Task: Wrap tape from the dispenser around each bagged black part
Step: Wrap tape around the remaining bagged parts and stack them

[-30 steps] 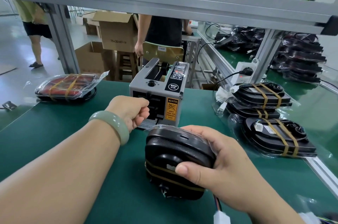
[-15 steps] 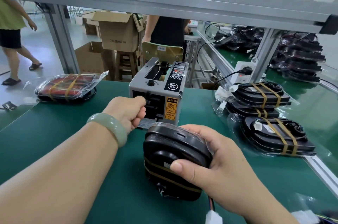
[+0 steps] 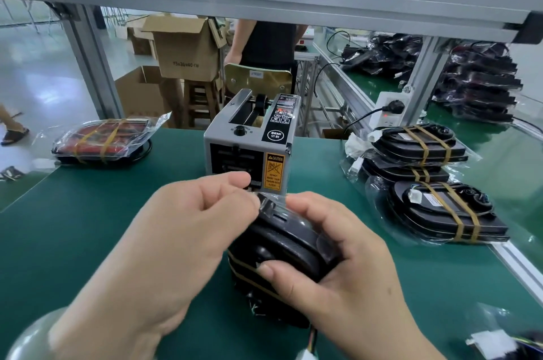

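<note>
part [image 3: 282, 242] seems stiff, light, bag slippery. right grip [image 3: 346, 271] wraps its near side, left grip [image 3: 191, 224] pinches tape [image 3: 264, 203] up top, i think.

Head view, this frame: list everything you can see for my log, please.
Grey tape dispenser machine: one, grey with a yellow caution label, bench centre.
Black plastic part in a clear bag: one, black with tan tape, held before the dispenser.
Taped black bagged parts: three, black with tan bands, stacked at right.
Red bagged part: one, red on black, tan-taped, far left.
Green bench mat: one, green, under all.
Cardboard boxes: at least three, brown, behind the bench.
White power socket: one, white with black plug, right post.
Left hand: one, pinches the held part's top edge.
Right hand: one, grips its right side.
</note>
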### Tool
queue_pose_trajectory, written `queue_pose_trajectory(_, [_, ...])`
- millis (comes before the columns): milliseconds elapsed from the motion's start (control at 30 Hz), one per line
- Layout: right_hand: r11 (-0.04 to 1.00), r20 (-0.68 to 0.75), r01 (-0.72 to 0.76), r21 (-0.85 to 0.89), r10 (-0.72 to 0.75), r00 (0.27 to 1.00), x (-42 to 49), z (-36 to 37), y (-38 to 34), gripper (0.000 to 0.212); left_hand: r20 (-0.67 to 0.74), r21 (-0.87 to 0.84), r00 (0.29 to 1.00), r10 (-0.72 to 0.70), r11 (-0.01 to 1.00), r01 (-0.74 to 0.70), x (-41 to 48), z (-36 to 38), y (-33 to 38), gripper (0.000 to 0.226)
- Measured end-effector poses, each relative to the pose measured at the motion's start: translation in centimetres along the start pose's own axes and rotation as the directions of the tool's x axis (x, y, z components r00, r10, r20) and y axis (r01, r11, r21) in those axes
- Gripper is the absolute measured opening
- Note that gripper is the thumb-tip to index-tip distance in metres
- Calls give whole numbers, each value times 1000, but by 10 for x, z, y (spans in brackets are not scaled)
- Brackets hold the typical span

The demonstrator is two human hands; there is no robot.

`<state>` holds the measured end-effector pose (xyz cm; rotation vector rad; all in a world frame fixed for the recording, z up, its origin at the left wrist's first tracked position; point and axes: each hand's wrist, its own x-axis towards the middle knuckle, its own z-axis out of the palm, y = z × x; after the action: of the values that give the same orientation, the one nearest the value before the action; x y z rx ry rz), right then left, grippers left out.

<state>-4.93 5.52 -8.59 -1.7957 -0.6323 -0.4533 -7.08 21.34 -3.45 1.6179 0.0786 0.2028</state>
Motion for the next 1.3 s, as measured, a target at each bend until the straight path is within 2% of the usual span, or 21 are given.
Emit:
queue_pose_trajectory(133, [999, 1, 37, -21, -37, 999, -1, 1, -3, 52, -27, 89, 999, 41, 995, -38, -6, 4, -1, 34])
queue_pose_trajectory(200, [998, -3, 58, -19, -58, 998, -2, 3, -2, 53, -52, 90, 998, 44, 995, -39, -9, 6, -2, 40])
queue_pose_trajectory(367, [996, -43, 85, -23, -86, 995, -5, 8, -1, 57, -81, 58, 997, 7, 998, -2, -11, 8, -5, 34])
queue_pose_trajectory(567, [997, -71, 40, 67, -35, 997, -9, 11, -2, 56, -77, 126, 996, 33, 992, -23, -11, 10, -3, 26])
queue_pose_trajectory(767, [996, -75, 82, 20, -80, 994, -9, 11, -2, 56, -117, 285, 989, 91, 957, -54, -11, 9, -2, 20])
queue_pose_trajectory(933, [989, -95, 145, -31, -147, 984, -9, 13, -2, 50, -136, 317, 984, 115, 946, -66, -10, 9, -3, 21])
queue_pose_trajectory(1300, [972, -73, 187, -141, -198, 977, -11, 14, 0, 37, -150, 381, 978, 142, 921, -75, -12, 9, -5, 15])
